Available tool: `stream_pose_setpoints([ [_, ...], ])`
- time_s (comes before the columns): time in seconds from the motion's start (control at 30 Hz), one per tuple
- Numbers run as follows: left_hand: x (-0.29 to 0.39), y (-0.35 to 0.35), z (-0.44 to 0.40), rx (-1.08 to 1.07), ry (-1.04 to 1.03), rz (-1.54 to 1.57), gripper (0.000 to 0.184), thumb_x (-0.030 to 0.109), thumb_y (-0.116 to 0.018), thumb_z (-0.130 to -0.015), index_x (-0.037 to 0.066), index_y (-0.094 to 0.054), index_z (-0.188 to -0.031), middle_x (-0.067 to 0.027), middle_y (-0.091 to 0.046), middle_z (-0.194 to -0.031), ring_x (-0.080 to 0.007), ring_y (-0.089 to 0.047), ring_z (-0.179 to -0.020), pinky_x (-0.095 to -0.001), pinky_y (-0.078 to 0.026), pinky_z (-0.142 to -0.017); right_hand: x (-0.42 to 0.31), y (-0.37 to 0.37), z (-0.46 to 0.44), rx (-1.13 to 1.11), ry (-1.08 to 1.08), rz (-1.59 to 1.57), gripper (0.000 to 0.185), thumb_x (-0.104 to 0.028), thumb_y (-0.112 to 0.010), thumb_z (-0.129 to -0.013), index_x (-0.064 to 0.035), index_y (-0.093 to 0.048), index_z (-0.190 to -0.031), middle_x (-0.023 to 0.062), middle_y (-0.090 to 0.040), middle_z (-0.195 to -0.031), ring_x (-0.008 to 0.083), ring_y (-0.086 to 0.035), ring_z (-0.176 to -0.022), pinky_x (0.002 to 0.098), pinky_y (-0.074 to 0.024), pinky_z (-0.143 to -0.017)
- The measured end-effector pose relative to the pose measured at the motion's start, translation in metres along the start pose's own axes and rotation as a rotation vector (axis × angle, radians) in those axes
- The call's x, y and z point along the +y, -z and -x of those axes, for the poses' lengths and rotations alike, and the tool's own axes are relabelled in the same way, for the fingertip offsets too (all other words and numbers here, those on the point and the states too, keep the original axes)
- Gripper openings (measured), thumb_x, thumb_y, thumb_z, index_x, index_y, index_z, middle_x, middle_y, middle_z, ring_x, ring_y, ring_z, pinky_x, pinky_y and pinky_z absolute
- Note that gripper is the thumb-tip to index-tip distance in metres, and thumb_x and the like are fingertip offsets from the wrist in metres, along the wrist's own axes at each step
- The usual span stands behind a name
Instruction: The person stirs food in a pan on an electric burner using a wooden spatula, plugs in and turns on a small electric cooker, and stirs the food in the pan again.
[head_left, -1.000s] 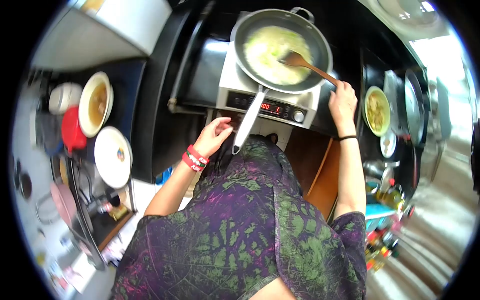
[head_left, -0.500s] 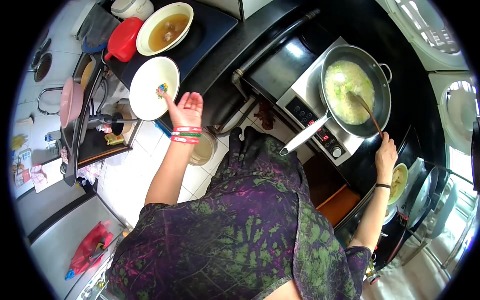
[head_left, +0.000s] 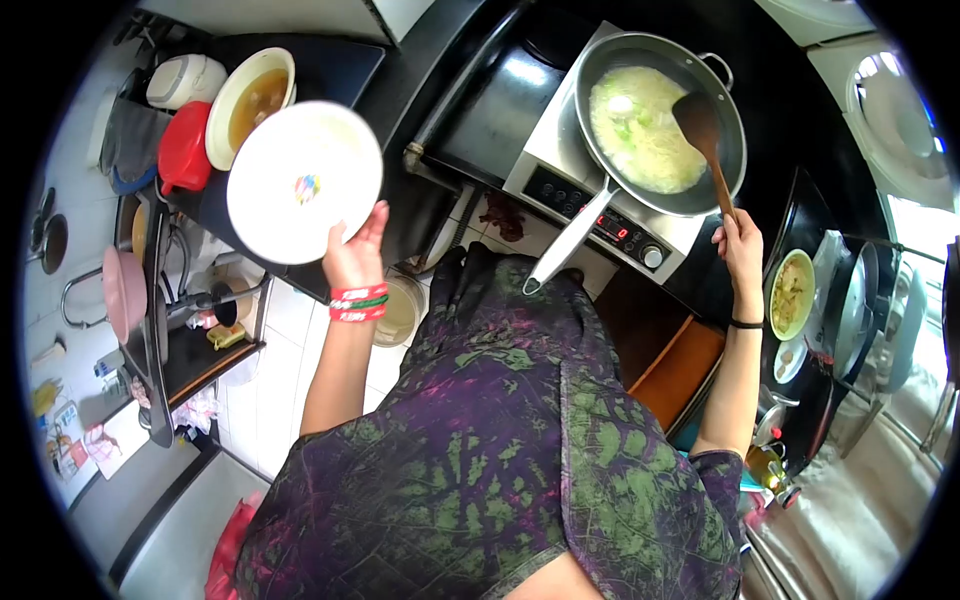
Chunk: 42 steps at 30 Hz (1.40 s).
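Observation:
My left hand (head_left: pixel 356 255), with red and green bands at the wrist, grips the lower right rim of a white bowl (head_left: pixel 305 225) that has a small coloured motif inside. The bowl is raised over the counter edge. In my right hand (head_left: pixel 742 250) is the handle of a brown wooden spatula (head_left: pixel 700 125), its blade over the right side of the frying pan. Pale, soupy food with green pieces (head_left: pixel 640 130) lies in the pan (head_left: pixel 735 150), which sits on a silver induction cooker (head_left: pixel 545 140) with a lit red display. The pan's white handle (head_left: pixel 575 240) points toward my body.
At the left stand a bowl of brown broth (head_left: pixel 222 130), a red container (head_left: pixel 185 147) and a white lidded pot (head_left: pixel 187 80). A bowl of yellowish food (head_left: pixel 792 295) is at the right, near several upright lids. A pink basin (head_left: pixel 123 295) hangs left, by the sink area.
My left hand has gone from open to gripping the white bowl, which has been lifted off the left counter. The spatula blade has risen out of the food. The view has shifted.

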<state>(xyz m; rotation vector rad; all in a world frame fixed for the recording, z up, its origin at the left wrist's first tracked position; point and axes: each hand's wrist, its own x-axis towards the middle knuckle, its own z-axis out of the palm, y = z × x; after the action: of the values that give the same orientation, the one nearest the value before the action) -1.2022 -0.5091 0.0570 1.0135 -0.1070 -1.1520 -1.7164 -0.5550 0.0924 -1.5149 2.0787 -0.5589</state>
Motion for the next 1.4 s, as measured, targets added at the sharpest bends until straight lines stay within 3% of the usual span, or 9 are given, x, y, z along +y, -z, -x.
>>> stream_pose_setpoints([
  [0.1, -0.01, -0.034, -0.009, -0.074, -0.026, -0.183, 0.046, 0.007, -0.04, -0.086, -0.014, -0.029, -0.126, -0.0301, -0.053, -0.11, -0.0432, -0.061, -0.091, -0.0474, -0.054, -0.083, 0.005, -0.01, 0.003, -0.125, -0.111, -0.484, 0.017, -0.012, -0.045, -0.095, -0.0008, -0.058, -0.095, -0.0019, -0.054, -0.066, 0.0027, -0.04, -0.047, 0.0174, -0.0311, -0.041],
  [0.33, -0.048, -0.082, -0.044, -0.162, -0.096, -0.427, 0.039, 0.004, -0.036, -0.086, -0.017, -0.036, -0.118, -0.0274, -0.06, -0.094, -0.0336, -0.066, -0.066, -0.0365, -0.059, -0.059, -0.007, -0.026, 0.017, -0.123, -0.147, -0.595, 0.017, -0.014, -0.051, -0.093, -0.0003, -0.059, -0.099, -0.004, -0.051, -0.064, 0.0025, -0.042, -0.048, 0.0181, -0.0322, -0.042],
  [0.53, -0.074, -0.094, -0.083, -0.144, -0.945, -1.546, 0.021, 0.008, -0.046, -0.086, -0.001, -0.035, -0.102, -0.0317, -0.06, -0.091, -0.0445, -0.061, -0.065, -0.0514, -0.045, -0.065, -0.04, -0.042, 0.02, 0.067, -0.058, -0.246, 0.025, -0.011, -0.051, -0.087, 0.0005, -0.059, -0.107, 0.0102, -0.061, -0.068, 0.0163, -0.061, -0.062, 0.0313, -0.049, -0.061],
  [0.6, -0.08, -0.1, -0.084, -0.202, -0.979, -1.576, 0.024, 0.009, -0.045, -0.088, -0.003, -0.034, -0.105, -0.0303, -0.061, -0.086, -0.0413, -0.063, -0.063, -0.0475, -0.05, -0.06, -0.054, -0.046, 0.017, 0.003, -0.071, -0.283, 0.027, -0.009, -0.051, -0.084, 0.0001, -0.06, -0.108, 0.0133, -0.062, -0.071, 0.0189, -0.063, -0.065, 0.0322, -0.0487, -0.064],
  [0.67, -0.089, -0.109, -0.079, -0.244, -0.409, -1.103, 0.028, 0.011, -0.042, -0.089, -0.007, -0.032, -0.108, -0.0301, -0.06, -0.087, -0.0374, -0.065, -0.061, -0.0417, -0.054, -0.052, -0.061, -0.05, 0.015, 0.009, -0.086, -0.146, 0.026, -0.01, -0.051, -0.084, 0.0005, -0.06, -0.106, 0.0188, -0.063, -0.076, 0.0285, -0.064, -0.071, 0.0376, -0.049, -0.069],
  [0.8, -0.104, -0.12, -0.082, -0.344, -0.004, -0.79, 0.045, 0.003, -0.033, -0.082, -0.017, -0.028, -0.122, -0.0317, -0.058, -0.097, -0.0375, -0.065, -0.062, -0.0377, -0.06, -0.052, -0.06, -0.073, 0.0, 0.114, -0.001, 0.065, 0.023, -0.01, -0.05, -0.083, 0.0023, -0.061, -0.099, 0.026, -0.063, -0.087, 0.0418, -0.059, -0.091, 0.0467, -0.0455, -0.08],
  [1.13, -0.112, -0.144, -0.053, -0.454, 0.264, -0.761, 0.041, 0.008, -0.031, -0.086, -0.017, -0.04, -0.117, -0.0274, -0.061, -0.094, -0.0335, -0.067, -0.071, -0.0381, -0.061, -0.061, -0.073, -0.087, 0.003, 0.008, 0.007, -0.152, 0.023, -0.011, -0.053, -0.083, 0.0015, -0.062, -0.099, 0.027, -0.062, -0.089, 0.0412, -0.059, -0.092, 0.0441, -0.0457, -0.081],
  [1.33, -0.119, -0.14, -0.052, -0.446, 0.279, -0.702, 0.042, 0.004, -0.031, -0.081, -0.019, -0.037, -0.116, -0.0305, -0.06, -0.091, -0.0363, -0.066, -0.061, -0.037, -0.06, -0.049, -0.07, -0.094, 0.019, 0.025, 0.008, -0.228, 0.025, -0.009, -0.053, -0.083, 0.0006, -0.062, -0.104, 0.0266, -0.062, -0.087, 0.0405, -0.06, -0.09, 0.0428, -0.0469, -0.079],
  [1.4, -0.122, -0.142, -0.049, -0.447, 0.23, -0.699, 0.042, 0.003, -0.032, -0.08, -0.023, -0.038, -0.113, -0.0323, -0.06, -0.089, -0.0372, -0.065, -0.059, -0.0375, -0.06, -0.048, -0.068, -0.099, 0.019, 0.057, 0.081, -0.25, 0.023, -0.008, -0.051, -0.086, 0.0013, -0.062, -0.104, 0.003, -0.053, -0.059, 0.0101, -0.051, -0.055, 0.0278, -0.0427, -0.055],
])
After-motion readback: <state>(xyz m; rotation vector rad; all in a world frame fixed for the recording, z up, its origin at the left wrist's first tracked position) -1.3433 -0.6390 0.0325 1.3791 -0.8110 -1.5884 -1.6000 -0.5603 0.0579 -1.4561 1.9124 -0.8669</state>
